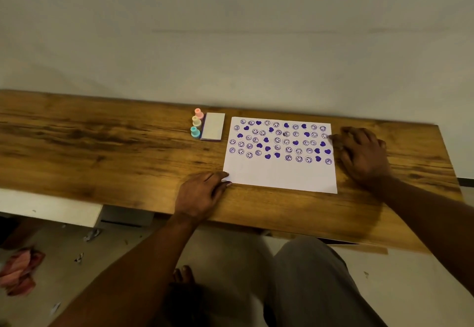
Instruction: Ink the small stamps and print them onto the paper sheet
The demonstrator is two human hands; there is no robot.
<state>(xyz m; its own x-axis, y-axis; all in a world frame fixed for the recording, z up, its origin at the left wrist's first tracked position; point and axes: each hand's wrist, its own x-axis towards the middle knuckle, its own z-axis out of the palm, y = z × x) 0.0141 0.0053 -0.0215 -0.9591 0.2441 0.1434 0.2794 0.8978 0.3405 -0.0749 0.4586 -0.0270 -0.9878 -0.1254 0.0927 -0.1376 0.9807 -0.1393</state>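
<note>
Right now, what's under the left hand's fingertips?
The left hand rests on the table, fingertips on the paper sheet's near-left corner. Whatever lies beneath the palm is covered.

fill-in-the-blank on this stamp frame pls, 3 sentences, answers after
1. The stamps standing beside the ink pad number ____.
2. The prints on the paper sheet are ____ in colour.
3. The left hand touches the sheet's near-____ corner, while the right hand rests at its opposite edge.

Missing words: three; purple; left

Left hand (pixel 202 193) and right hand (pixel 364 153) rest flat, empty.
</note>
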